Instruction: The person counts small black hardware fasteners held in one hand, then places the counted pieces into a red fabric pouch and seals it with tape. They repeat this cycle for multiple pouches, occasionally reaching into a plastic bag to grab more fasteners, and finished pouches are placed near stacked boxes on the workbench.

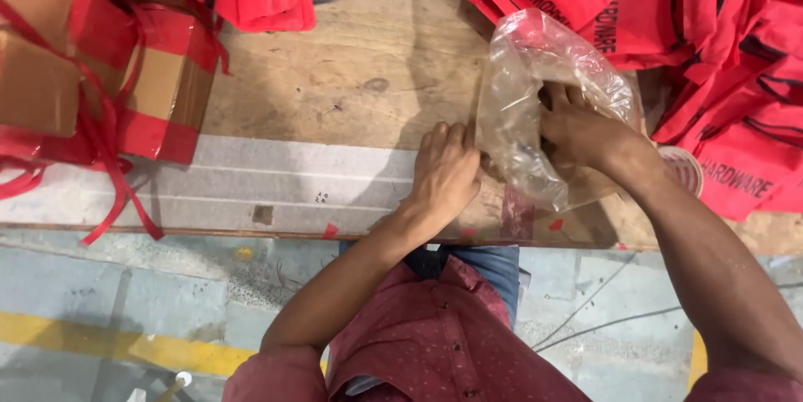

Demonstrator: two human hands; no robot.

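A clear plastic bag (535, 76) lies crumpled on the wooden table (368, 59), mouth toward me. My right hand (581, 130) is pushed inside the bag, fingers curled; whether it holds anything in there is hidden by the crinkled film. My left hand (445, 172) rests fingers-down at the bag's left edge, pinching the plastic against the table. A roll of red-and-white tape (684, 169) lies just right of my right wrist.
Cardboard boxes wrapped in red tape and ribbon (109, 59) stand at the left. Red fabric bags with black print (736, 76) are piled at the right and back. The table's front edge (251, 230) runs above a concrete floor with a yellow line (125, 343).
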